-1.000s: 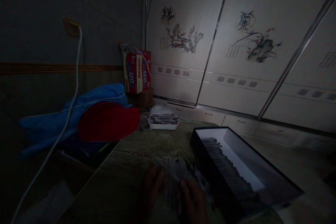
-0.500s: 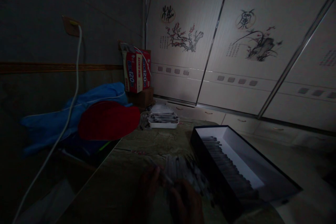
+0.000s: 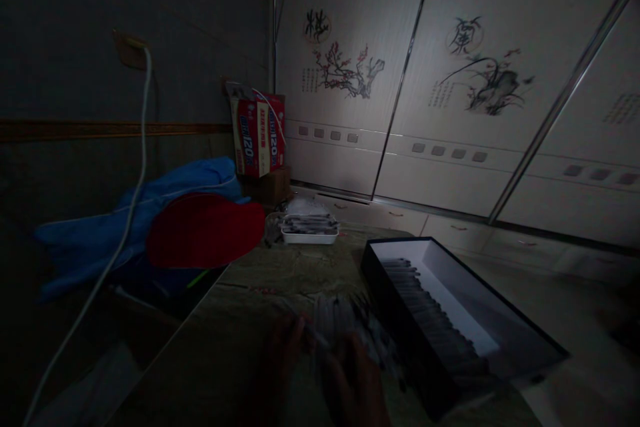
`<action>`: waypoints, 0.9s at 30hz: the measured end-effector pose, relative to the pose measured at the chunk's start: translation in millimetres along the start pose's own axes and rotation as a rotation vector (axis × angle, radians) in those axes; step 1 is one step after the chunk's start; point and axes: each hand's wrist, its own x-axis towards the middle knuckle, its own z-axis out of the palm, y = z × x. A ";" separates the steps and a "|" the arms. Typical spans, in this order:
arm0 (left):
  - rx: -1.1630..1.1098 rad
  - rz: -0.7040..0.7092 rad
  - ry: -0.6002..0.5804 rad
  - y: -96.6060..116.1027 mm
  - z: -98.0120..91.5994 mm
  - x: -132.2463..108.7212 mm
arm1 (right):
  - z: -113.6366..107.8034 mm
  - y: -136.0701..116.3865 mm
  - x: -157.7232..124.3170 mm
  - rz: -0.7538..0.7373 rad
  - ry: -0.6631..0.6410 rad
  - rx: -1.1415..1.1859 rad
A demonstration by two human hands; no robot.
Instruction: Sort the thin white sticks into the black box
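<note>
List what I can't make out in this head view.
Head view:
Bare left hand: fingertips lost in darkness.
Bare right hand: lower part cut off by the bottom edge.
Thin, pale rod between them: right end hidden by right hand.
Fine black lettering on white panelled doors: too small.

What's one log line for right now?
left hand: holds thin stick; right hand: at same stick, grip unclear; table: loose sticks beside open box; box: row of sticks; white tray: more sticks
</note>
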 end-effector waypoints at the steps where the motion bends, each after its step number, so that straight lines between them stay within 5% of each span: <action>1: -0.007 0.005 -0.011 -1.7 0.2 0.5 | 0.8 -0.4 -0.7 -0.001 0.011 -0.005; 11: -0.157 -0.045 -0.006 3.6 4.6 -4.6 | 3.2 5.2 0.1 -0.007 -0.020 -0.004; 16: -0.161 -0.041 -0.031 1.4 2.9 -4.4 | 0.2 7.0 4.0 -0.065 -0.219 -0.018; 20: -0.151 -0.058 -0.033 -2.9 2.3 -2.0 | 1.7 7.4 1.5 -0.027 -0.094 0.017; 27: -0.160 -0.096 -0.001 9.9 5.1 -5.8 | 4.1 20.4 -4.7 -0.053 -0.107 -0.076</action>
